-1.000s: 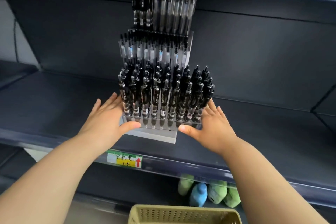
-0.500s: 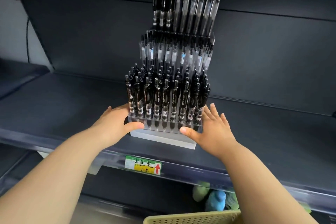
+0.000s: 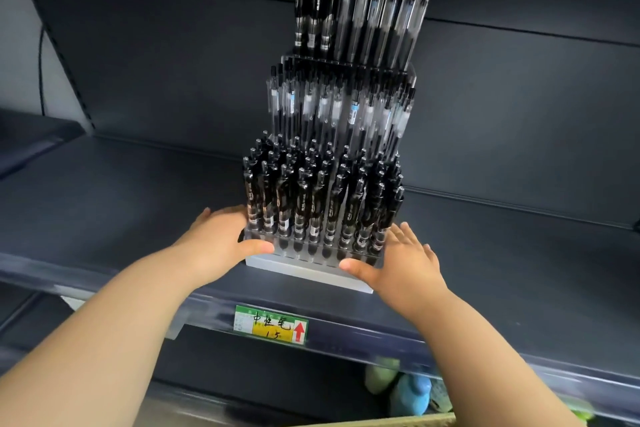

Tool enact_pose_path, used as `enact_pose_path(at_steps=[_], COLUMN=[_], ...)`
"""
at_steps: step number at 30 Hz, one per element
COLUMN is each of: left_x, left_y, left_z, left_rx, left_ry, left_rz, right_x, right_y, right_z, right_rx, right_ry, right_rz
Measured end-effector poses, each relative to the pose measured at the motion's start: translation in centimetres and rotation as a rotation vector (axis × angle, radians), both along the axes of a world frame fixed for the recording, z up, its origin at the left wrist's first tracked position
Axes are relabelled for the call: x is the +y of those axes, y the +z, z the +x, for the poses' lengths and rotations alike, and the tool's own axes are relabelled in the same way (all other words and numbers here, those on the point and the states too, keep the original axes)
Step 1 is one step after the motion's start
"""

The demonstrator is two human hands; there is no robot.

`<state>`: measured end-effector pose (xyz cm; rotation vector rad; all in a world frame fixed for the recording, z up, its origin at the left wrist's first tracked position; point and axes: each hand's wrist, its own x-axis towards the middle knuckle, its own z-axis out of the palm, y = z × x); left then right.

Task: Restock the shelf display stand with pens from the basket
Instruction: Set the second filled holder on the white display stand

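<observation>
Pens [image 3: 322, 204] fill a clear tiered stand [image 3: 304, 272] that sits on a dark shelf [image 3: 104, 211], near its front edge. Black pens pack the lowest tier, clear-barrelled ones the middle tier, and a mix of both the top tier.

The left hand [image 3: 221, 243] grips the stand's lower left corner. Its thumb lies across the front and its fingers curl round the side, partly hidden behind the pens. The right hand [image 3: 408, 267] rests flat against the lower right side with fingers straight and spread, and its thumb tip touches the front of the base.

A green and yellow price label [image 3: 270, 324] with a red arrow sits on the shelf's front rail, just below the stand. At the bottom of the view only the tan rim of the basket [image 3: 398, 421] shows, beside blurred green and blue items [image 3: 412, 392] lower down.
</observation>
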<state>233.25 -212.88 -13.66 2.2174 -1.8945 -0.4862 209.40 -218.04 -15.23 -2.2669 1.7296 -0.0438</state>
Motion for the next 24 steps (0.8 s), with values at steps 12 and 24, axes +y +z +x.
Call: enact_pose_path(at_steps=[12,24], left_x=[-0.3,-0.5], left_y=[-0.7,-1.7], left_z=[-0.9,-0.1], left_rx=[-0.016,0.132], left_ry=[0.094,0.132], left_rz=[0.028,-0.030], right_x=[0.1,0.1], right_y=[-1.8,-3.2], right_z=[0.7,0.6], right_rx=[-0.036,-0.173], right_ry=[-0.029,-0.052], right_rz=[-0.107,-0.140])
